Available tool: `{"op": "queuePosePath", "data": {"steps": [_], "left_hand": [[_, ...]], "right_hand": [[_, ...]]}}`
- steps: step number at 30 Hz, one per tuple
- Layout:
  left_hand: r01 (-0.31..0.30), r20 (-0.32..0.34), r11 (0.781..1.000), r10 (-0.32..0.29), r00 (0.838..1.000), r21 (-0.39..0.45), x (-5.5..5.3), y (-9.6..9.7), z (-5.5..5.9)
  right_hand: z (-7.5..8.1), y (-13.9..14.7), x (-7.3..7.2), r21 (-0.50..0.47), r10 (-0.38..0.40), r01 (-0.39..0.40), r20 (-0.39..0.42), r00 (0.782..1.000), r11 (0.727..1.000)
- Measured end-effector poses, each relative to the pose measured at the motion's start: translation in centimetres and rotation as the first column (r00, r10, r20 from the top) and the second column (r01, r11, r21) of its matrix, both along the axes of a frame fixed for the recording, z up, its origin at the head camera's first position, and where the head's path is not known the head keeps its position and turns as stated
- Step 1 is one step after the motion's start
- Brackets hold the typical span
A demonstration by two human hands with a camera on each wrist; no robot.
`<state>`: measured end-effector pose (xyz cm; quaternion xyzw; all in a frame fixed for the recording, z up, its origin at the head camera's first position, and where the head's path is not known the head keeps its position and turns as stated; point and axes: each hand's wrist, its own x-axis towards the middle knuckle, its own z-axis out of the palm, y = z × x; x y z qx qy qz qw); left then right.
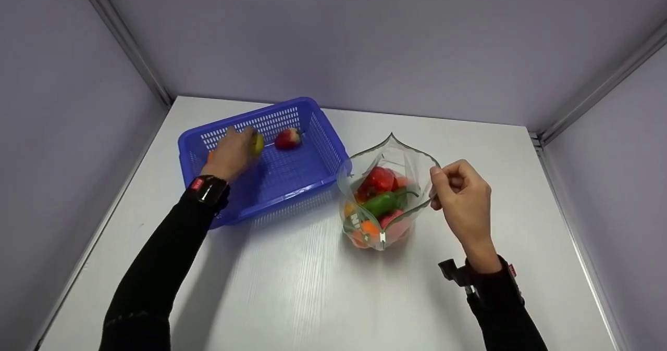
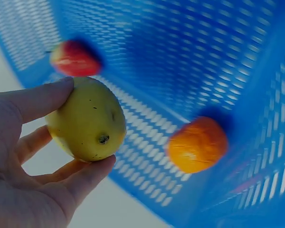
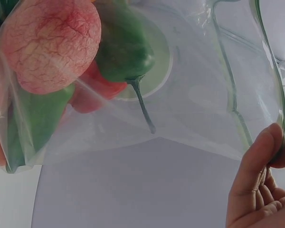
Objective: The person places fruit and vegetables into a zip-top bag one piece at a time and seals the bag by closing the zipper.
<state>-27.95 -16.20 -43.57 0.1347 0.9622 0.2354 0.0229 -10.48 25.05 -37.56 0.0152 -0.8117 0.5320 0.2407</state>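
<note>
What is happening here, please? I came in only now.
A person is working with both hands. The left hand holds a yellow fruit at the blue basket, where a red fruit and an orange fruit lie. The right hand pinches the rim of a clear bag, which stands open on the white table beside the basket. Inside the bag are a green pepper, a red pepper and other produce.
</note>
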Motion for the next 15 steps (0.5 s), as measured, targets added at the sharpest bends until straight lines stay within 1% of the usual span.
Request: {"op": "queuePosePath", "data": {"steps": [3,5,7,8,15], "left_hand": [[-0.016,0.026,0.999,0.014,1.000,0.048,0.8,0.6,1.3],[-0.019,0.033,0.997,0.017,0.999,0.079,1.4,1.2,2.0],[-0.011,0.029,0.994,0.008,1.000,0.108,1.8,1.8,2.6],[-0.002,0.023,0.992,-0.001,1.000,0.124,2.0,2.1,2.9],[0.011,-0.007,0.982,-0.010,1.000,0.188,3.5,4.3,4.2]], "right_hand": [[0.0,0.1,-0.1,0.006,-0.002,0.002,-0.003,1.000,1.000],[0.0,0.1,-0.2,0.013,-0.002,0.002,-0.008,1.000,1.000],[0.0,0.1,-0.3,0.022,-0.003,0.003,-0.014,1.000,1.000],[0.0,0.1,-0.3,0.026,-0.003,0.003,-0.017,1.000,1.000],[-0.3,0.1,-0.8,0.035,-0.002,0.002,-0.017,1.000,0.999]]}}
